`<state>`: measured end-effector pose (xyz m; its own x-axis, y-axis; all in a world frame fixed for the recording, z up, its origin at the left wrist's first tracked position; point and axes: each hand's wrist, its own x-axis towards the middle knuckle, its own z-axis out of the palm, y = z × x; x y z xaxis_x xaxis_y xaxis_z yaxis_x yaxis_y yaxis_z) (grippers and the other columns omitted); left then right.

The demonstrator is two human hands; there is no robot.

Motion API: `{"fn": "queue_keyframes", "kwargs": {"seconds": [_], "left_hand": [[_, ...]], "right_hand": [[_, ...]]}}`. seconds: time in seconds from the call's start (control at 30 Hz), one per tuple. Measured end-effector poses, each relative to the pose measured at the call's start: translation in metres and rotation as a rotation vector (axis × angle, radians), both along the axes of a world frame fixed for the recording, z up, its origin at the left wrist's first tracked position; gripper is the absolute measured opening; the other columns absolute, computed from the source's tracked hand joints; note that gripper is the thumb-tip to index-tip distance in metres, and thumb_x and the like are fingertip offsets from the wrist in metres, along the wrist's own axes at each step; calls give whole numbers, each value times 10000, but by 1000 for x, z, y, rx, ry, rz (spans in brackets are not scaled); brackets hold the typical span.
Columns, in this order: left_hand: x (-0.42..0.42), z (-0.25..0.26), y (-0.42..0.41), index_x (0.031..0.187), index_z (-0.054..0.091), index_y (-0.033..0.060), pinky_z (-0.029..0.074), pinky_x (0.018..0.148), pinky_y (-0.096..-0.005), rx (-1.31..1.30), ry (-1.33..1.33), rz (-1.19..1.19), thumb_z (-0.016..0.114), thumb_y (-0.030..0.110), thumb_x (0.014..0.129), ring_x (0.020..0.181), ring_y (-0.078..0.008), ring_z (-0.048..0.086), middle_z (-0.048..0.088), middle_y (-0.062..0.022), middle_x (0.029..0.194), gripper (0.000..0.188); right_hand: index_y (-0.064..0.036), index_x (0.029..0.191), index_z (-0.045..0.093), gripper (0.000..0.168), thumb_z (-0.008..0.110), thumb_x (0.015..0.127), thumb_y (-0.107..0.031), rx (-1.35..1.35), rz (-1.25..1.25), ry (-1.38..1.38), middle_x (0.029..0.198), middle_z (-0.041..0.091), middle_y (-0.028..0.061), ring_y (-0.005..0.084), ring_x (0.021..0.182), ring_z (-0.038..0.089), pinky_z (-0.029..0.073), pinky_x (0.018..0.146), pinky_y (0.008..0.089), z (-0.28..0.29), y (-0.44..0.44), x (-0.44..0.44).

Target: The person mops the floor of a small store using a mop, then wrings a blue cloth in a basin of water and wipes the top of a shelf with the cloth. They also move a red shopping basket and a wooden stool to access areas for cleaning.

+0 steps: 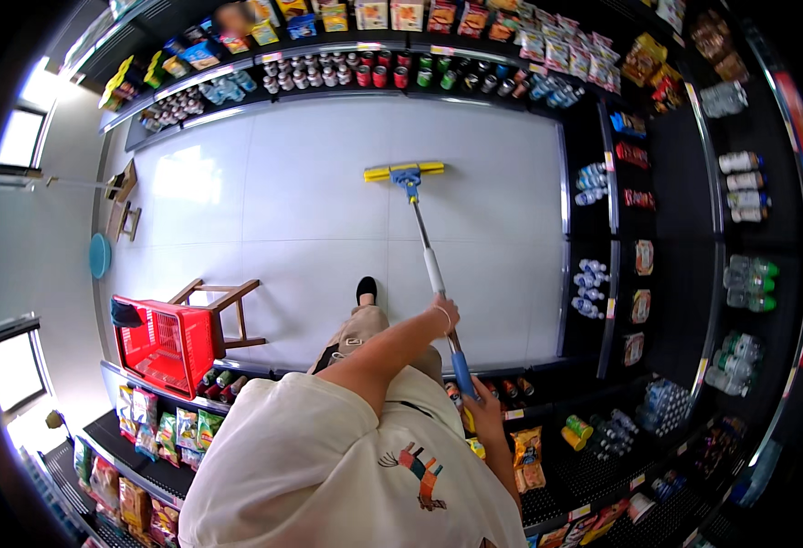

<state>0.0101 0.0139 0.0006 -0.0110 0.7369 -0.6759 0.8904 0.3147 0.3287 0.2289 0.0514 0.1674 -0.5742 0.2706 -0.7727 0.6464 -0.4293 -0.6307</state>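
Observation:
A sponge mop [426,236] with a yellow head [381,173], a blue clamp and a metal pole reaches out over the pale tiled floor [305,212]. Its head lies crosswise on the tiles, ahead of my feet. My left hand [446,314] grips the pole just below its light grey sleeve, the arm crossing in front of my body. Close to my waist, my right hand [487,409] is wrapped around the blue grip [463,373] at the near end. One black shoe [367,289] shows on the floor; my other foot is hidden.
Black shelves with several cans [379,77] and snack bags run along the far side. More shelving with bottles [589,288] stands at right. To the left, a red shopping basket [199,335] rests on a wooden stool [240,308]. A blue basin [100,255] leans by the wall.

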Motion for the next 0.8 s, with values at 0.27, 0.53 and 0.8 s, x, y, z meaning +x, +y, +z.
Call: {"fn": "queue_keyframes", "kwargs": {"seconds": [0.27, 0.53, 0.8], "left_hand": [[-125, 4, -50, 1018, 670, 135, 396, 874, -409, 14, 82, 299, 687, 268, 755, 1126, -195, 477, 582, -21, 1113, 295], [-57, 17, -53, 989, 657, 145, 422, 826, -424, 138, -4, 313, 589, 218, 801, 1099, -203, 496, 593, -21, 1061, 213], [-53, 13, -25, 1044, 629, 191, 398, 867, -500, 193, -63, 307, 592, 237, 808, 1077, -209, 521, 604, -12, 1063, 244]], "right_hand": [[-53, 1401, 340, 598, 596, 862, -73, -110, 166, -56, 732, 581, 55, 83, 577, 517, 419, 522, 220, 6, -20, -162], [-46, 1383, 382, 548, 553, 864, 0, 284, 599, -114, 1220, 553, 94, 117, 907, 563, 462, 784, 229, 59, 20, -126], [0, 1348, 419, 515, 534, 851, 74, 207, 654, -24, 1244, 542, 112, 127, 972, 576, 454, 846, 235, 10, 96, -89]]}}
